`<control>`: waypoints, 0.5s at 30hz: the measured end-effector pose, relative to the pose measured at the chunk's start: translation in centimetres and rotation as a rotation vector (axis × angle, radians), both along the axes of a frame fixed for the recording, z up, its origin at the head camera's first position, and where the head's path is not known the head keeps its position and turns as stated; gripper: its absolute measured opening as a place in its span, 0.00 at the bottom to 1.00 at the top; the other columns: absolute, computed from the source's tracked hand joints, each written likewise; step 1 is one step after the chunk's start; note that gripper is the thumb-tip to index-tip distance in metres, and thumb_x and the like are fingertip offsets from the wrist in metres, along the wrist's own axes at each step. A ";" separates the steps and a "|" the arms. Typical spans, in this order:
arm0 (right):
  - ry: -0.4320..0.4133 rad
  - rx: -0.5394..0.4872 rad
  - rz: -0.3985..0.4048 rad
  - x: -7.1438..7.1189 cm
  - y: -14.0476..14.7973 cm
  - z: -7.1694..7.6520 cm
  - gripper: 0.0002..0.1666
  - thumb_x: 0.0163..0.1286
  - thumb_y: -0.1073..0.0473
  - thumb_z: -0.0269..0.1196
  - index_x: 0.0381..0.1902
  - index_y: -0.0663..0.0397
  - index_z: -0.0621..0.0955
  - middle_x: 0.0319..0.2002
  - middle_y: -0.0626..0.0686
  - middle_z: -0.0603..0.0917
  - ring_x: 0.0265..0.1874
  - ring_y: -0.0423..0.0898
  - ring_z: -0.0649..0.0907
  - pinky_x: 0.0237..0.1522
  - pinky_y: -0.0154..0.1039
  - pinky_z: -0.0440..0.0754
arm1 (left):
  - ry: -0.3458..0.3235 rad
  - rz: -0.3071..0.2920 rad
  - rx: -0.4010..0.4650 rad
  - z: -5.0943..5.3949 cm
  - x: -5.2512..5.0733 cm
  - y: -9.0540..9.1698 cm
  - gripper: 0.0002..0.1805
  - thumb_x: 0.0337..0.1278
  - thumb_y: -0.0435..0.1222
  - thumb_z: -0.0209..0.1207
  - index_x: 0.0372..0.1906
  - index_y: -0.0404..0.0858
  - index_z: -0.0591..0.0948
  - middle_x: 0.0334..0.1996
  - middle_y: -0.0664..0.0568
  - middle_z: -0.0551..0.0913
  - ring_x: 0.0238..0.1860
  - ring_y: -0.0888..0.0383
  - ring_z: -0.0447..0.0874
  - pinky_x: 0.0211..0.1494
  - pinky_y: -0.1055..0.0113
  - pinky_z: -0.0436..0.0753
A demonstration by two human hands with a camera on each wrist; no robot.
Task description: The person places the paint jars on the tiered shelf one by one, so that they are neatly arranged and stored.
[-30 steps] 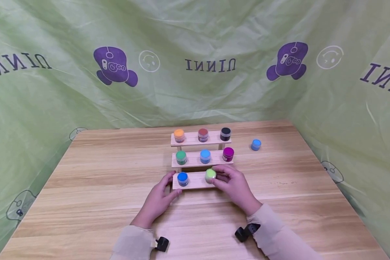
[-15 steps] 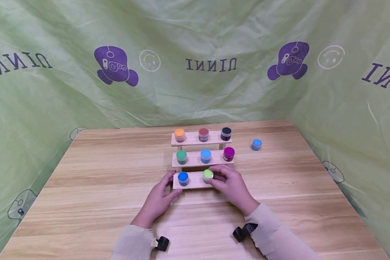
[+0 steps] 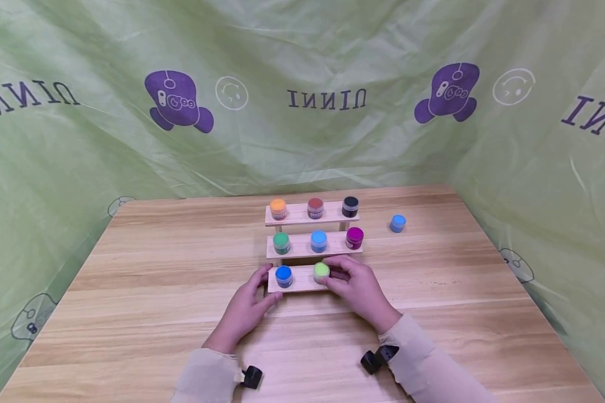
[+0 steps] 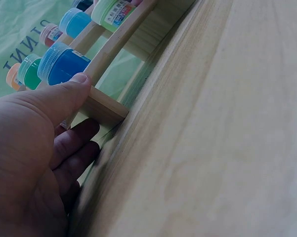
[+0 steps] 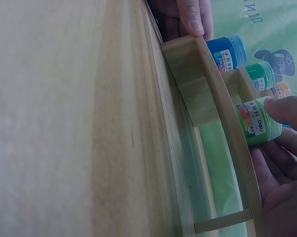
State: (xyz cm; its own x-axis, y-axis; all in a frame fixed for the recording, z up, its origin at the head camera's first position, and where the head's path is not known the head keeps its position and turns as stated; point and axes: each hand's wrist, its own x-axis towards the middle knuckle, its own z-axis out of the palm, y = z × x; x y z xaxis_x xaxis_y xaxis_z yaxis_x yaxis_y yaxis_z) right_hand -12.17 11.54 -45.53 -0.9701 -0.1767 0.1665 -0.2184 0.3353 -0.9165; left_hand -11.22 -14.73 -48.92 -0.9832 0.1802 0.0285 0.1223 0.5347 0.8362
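Observation:
A three-tier wooden display rack (image 3: pixel 302 287) stands on the table, bearing several small paint jars. On its lowest tier are a dark blue paint jar (image 3: pixel 284 276) and a light green paint jar (image 3: pixel 321 272). My right hand (image 3: pixel 355 285) pinches the light green jar between thumb and fingers, and that jar sits upright at the tier's middle. At the rack's left end, my left hand (image 3: pixel 247 308) holds the lowest tier. In the left wrist view its thumb (image 4: pixel 71 94) lies on the tier's end beside the dark blue jar, with the other fingers curled near the side panel.
Green, light blue (image 3: pixel 319 240) and purple jars stand on the middle tier. Orange, reddish-brown (image 3: pixel 315 207) and black jars line the top one. A lone blue jar (image 3: pixel 397 223) stands on the wooden table (image 3: pixel 156 280) right of the rack. Green printed cloth (image 3: pixel 327 145) hangs around.
My right hand has slid the light green jar a little to the left along the lowest tier. The left hand keeps its place on the rack's end.

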 end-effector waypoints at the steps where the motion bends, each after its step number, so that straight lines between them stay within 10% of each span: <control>1: -0.004 0.000 -0.001 0.0 0.0 0.0 0.20 0.60 0.68 0.73 0.51 0.58 0.84 0.50 0.54 0.84 0.49 0.49 0.86 0.49 0.33 0.84 | 0.003 -0.001 0.000 0.0 0.0 0.0 0.39 0.61 0.41 0.69 0.75 0.42 0.66 0.63 0.46 0.79 0.71 0.46 0.68 0.75 0.43 0.60; 15: -0.019 -0.010 -0.023 0.1 0.6 0.0 0.21 0.61 0.66 0.73 0.53 0.56 0.84 0.52 0.55 0.84 0.52 0.50 0.86 0.51 0.33 0.83 | 0.019 -0.009 0.001 -0.1 -0.1 0.0 0.39 0.62 0.42 0.68 0.75 0.41 0.66 0.62 0.45 0.80 0.70 0.45 0.69 0.74 0.42 0.61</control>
State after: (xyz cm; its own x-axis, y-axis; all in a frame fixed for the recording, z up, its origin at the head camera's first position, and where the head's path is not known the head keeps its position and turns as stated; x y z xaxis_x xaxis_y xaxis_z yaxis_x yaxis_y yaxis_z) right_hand -12.10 12.10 -45.50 -0.9769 -0.1526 0.1495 -0.1931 0.3310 -0.9237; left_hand -11.29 -14.76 -49.04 -0.9809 0.1886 0.0472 0.1426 0.5328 0.8341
